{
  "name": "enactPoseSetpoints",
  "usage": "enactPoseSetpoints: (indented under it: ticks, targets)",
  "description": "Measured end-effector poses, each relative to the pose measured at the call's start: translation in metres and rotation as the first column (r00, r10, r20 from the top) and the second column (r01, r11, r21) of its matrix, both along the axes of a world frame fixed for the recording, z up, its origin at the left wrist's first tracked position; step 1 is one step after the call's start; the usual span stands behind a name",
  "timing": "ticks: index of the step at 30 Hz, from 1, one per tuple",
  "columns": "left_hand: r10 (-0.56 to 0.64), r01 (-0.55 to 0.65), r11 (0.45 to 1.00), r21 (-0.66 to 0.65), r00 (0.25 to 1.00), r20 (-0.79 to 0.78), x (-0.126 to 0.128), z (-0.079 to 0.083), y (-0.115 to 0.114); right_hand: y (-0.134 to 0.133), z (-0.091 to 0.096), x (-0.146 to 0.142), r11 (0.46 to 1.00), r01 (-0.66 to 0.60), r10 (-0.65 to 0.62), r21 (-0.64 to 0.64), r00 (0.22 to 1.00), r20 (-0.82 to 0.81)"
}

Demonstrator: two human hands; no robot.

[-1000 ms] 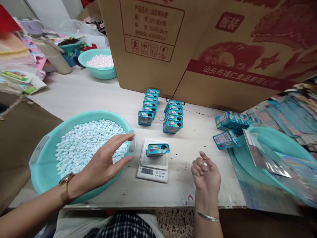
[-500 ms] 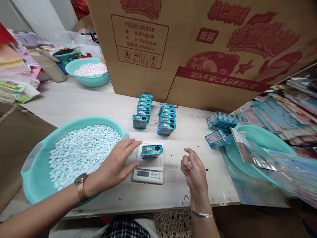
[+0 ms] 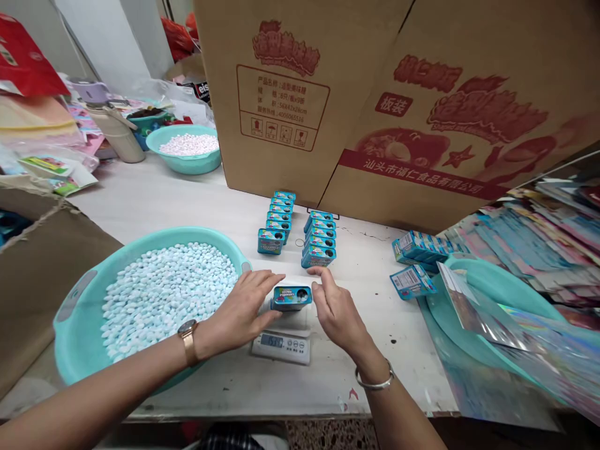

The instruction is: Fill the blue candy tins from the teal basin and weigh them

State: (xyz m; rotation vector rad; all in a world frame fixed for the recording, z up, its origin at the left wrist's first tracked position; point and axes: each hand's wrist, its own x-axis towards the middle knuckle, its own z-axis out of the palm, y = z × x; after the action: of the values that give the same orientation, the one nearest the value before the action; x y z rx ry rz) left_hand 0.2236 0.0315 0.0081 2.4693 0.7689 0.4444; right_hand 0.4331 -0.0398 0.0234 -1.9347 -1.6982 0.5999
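A blue candy tin [image 3: 292, 295] stands on the small white scale [image 3: 281, 347], with pale candies showing in the round opening of its top. My left hand [image 3: 244, 306] reaches in from the left with fingers stretched and thumb apart, close beside the tin. Opposite it, my right hand [image 3: 338, 309] is at the tin's right end, index finger and thumb apart. Its other fingers curl underneath, so whatever they hold is hidden. To the left, a large turquoise basin [image 3: 77, 337] holds light-blue candies [image 3: 169, 290].
Two rows of blue tins, left [image 3: 270, 240] and right [image 3: 319, 255], stand behind the scale. A big cardboard carton [image 3: 281, 162] blocks the back. More blue tins [image 3: 419, 247] lie by another turquoise basin [image 3: 462, 265] at right. A smaller basin [image 3: 187, 164] with pale candies sits back left.
My right hand has moved left to the tin; a small pale piece showed in its curled fingers before. My left hand stays spread beside the tin. The camera view has shifted slightly.
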Motion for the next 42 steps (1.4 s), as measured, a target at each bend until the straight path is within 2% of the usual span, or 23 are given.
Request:
enactPoseSetpoints:
  ticks: [5, 8, 10, 12, 13, 14, 16, 18, 19, 22, 24, 26, 28, 30, 31, 33, 35, 37, 39, 42]
  targets:
    - [0.0, 0.001, 1.0, -0.018, 1.0, 0.019, -0.002, -0.002, 0.001, 0.004, -0.011, -0.003, 0.996, -0.032, 0.053, -0.086, 0.964, 0.261]
    - [0.005, -0.004, 0.999, -0.035, 1.0, 0.012, 0.0, -0.003, 0.001, 0.005, -0.015, -0.005, 0.996, -0.026, 0.05, -0.083, 0.953, 0.3]
    - [0.006, -0.006, 0.999, -0.036, 1.0, 0.0, 0.002, -0.001, 0.002, 0.003, -0.013, -0.001, 0.999, 0.027, -0.018, -0.039, 0.977, 0.21]
    - [-0.001, 0.0, 0.999, -0.032, 1.0, -0.006, 0.005, 0.002, 0.003, -0.003, -0.011, 0.01, 0.989, 0.146, -0.147, 0.037, 0.989, 0.001]
    - [-0.005, 0.005, 1.0, -0.029, 1.0, -0.011, 0.007, 0.003, 0.003, -0.008, -0.01, 0.017, 0.97, 0.23, -0.218, 0.081, 0.966, -0.14]
    - [-0.01, 0.01, 1.0, -0.025, 1.0, -0.017, 0.009, 0.005, 0.004, -0.015, -0.011, 0.024, 0.937, 0.327, -0.281, 0.123, 0.914, -0.291]
    - [-0.019, 0.019, 1.0, -0.005, 0.999, -0.038, 0.013, 0.007, 0.005, -0.03, -0.018, 0.039, 0.831, 0.529, -0.354, 0.17, 0.74, -0.572]
    - [-0.03, 0.032, 0.999, 0.036, 0.998, -0.059, 0.019, 0.008, 0.005, -0.048, -0.034, 0.049, 0.731, 0.671, -0.354, 0.122, 0.526, -0.773]
    - [-0.036, 0.041, 0.997, 0.064, 0.997, -0.075, 0.023, 0.007, 0.006, -0.057, -0.044, 0.053, 0.704, 0.707, -0.347, 0.067, 0.425, -0.836]
    - [-0.056, 0.082, 0.984, 0.161, 0.986, -0.158, 0.038, 0.004, 0.007, -0.082, -0.078, 0.054, 0.698, 0.705, -0.37, -0.131, 0.197, -0.908]
    - [-0.082, 0.128, 0.97, 0.206, 0.972, -0.219, 0.052, 0.003, 0.01, -0.096, -0.098, 0.051, 0.695, 0.685, -0.404, -0.22, 0.118, -0.907]
    - [-0.115, 0.173, 0.956, 0.239, 0.964, -0.241, 0.071, 0.004, 0.015, -0.104, -0.111, 0.047, 0.687, 0.675, -0.432, -0.269, 0.082, -0.898]
    - [-0.134, 0.197, 0.94, 0.28, 0.964, -0.231, 0.092, 0.005, 0.023, -0.107, -0.118, 0.043, 0.685, 0.671, -0.454, -0.283, 0.089, -0.887]
    - [-0.134, 0.202, 0.925, 0.321, 0.966, -0.222, 0.114, 0.004, 0.03, -0.105, -0.121, 0.04, 0.695, 0.666, -0.481, -0.272, 0.149, -0.864]
    - [-0.131, 0.202, 0.92, 0.336, 0.966, -0.223, 0.125, 0.002, 0.034, -0.102, -0.121, 0.039, 0.707, 0.662, -0.492, -0.248, 0.21, -0.845]
    - [-0.121, 0.199, 0.914, 0.354, 0.966, -0.23, 0.143, -0.005, 0.041, -0.093, -0.12, 0.038, 0.749, 0.646, -0.493, -0.146, 0.397, -0.774]
    - [-0.115, 0.196, 0.911, 0.362, 0.966, -0.232, 0.157, -0.014, 0.045, -0.079, -0.118, 0.038, 0.803, 0.596, -0.467, -0.02, 0.607, -0.642]
    - [-0.111, 0.19, 0.912, 0.363, 0.968, -0.226, 0.166, -0.023, 0.048, -0.063, -0.118, 0.039, 0.851, 0.525, -0.446, 0.037, 0.757, -0.478]
    - [-0.107, 0.179, 0.917, 0.357, 0.971, -0.211, 0.17, -0.029, 0.048, -0.044, -0.12, 0.041, 0.886, 0.463, -0.436, 0.019, 0.846, -0.307]
    - [-0.079, 0.134, 0.93, 0.343, 0.982, -0.171, 0.162, -0.03, 0.045, -0.016, -0.124, 0.044, 0.923, 0.384, -0.385, -0.028, 0.92, -0.076]
